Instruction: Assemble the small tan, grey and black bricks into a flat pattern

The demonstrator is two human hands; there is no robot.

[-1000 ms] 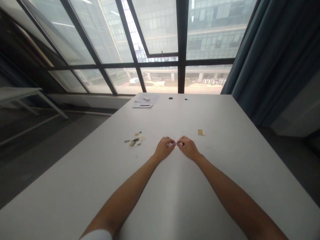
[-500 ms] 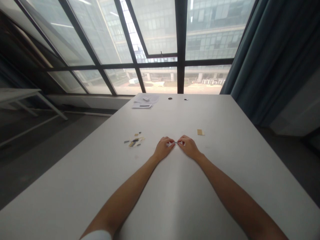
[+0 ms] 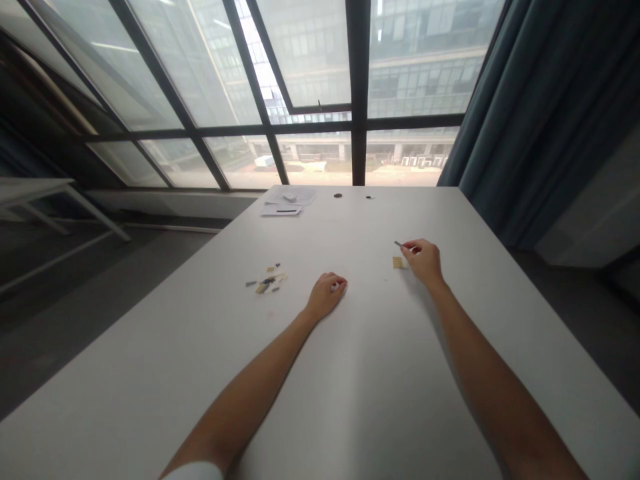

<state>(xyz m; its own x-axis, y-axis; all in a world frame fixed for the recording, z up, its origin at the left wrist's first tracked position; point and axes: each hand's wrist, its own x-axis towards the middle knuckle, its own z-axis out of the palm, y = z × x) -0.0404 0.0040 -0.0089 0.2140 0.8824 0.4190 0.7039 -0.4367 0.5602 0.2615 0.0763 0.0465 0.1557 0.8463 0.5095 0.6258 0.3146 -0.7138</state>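
Left hand (image 3: 326, 295) mid-tabletop, curled shut, maybe around a tiny piece; contents too small to tell. Right hand (image 3: 425, 260) farther toward right edge, fingers (image 3: 411, 249) pinching small grey piece (image 3: 398, 244), raised just above tan plate (image 3: 398, 263). Risk: piece slipping from so thin a pinch, bouncing off white tabletop (image 3: 360, 400). Loose parts pile (image 3: 266, 281) toward left edge. Papers (image 3: 287, 202) near far edge.
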